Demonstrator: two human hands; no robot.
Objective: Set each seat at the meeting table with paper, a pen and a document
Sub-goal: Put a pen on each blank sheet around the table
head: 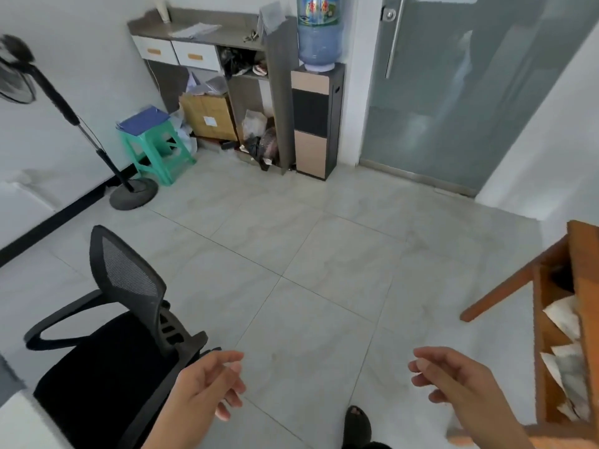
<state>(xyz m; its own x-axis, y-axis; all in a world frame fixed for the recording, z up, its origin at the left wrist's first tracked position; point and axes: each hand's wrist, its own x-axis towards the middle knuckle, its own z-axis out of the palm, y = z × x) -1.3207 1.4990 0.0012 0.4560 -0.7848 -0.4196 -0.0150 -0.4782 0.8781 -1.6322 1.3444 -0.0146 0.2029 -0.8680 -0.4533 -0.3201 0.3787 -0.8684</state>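
My left hand (207, 384) hangs low in front of me beside the back of a black mesh office chair (126, 303), fingers loosely curled and holding nothing. My right hand (453, 377) is held out at the same height, also loose and holding nothing. Far off, a blue folder or stack of papers (142, 119) lies on a green plastic stool (158, 153). More loose papers (194, 30) lie on top of a grey cabinet (259, 43) against the back wall. No pen is visible.
A standing fan (133, 196) is at the left wall. A water dispenser (316, 121) stands beside the cabinet, with a frosted glass door (453, 92) to its right. A wooden shelf unit (560, 335) with crumpled papers is at the right edge. A tiled floor (308, 270) lies ahead.
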